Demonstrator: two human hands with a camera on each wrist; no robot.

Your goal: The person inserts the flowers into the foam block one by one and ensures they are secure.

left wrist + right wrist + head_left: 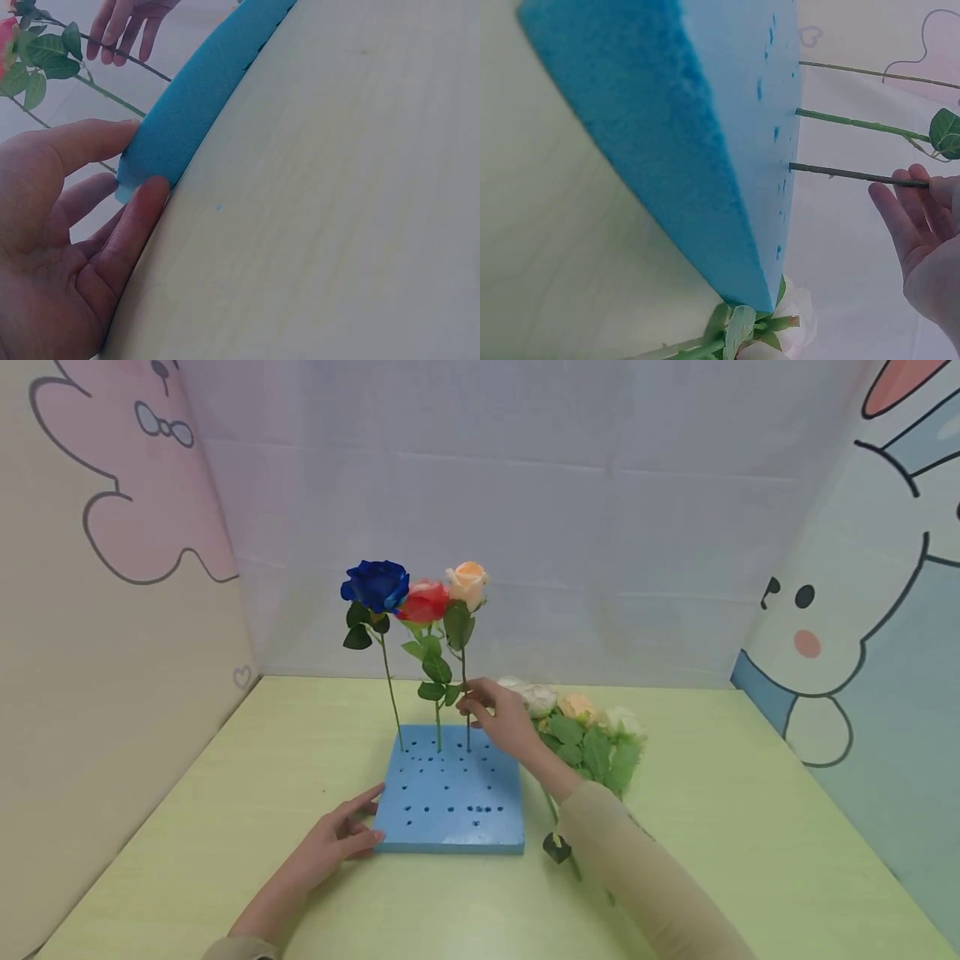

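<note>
A blue foam board (448, 789) pierced with many small holes lies on the table. Three long-stemmed roses stand upright along its back: a blue rose (377, 585), a red rose (424, 602) and a peach rose (468, 583). My right hand (504, 717) pinches the peach rose's dark stem (840, 173) between thumb and fingers; the stem's lower end meets the board's top. Beside the board's left edge, my left hand (333, 843) rests on the table. Its thumb and extended index finger touch the board's side near the front corner, seen closely in the left wrist view.
To the right of the board, partly under my right forearm, lie several loose flowers: a white bloom (538, 700), a peach bloom (577, 708) and a cream bloom (621, 722), with green leaves. Cartoon-printed walls and a pale curtain (510, 527) border the yellowish table (712, 793).
</note>
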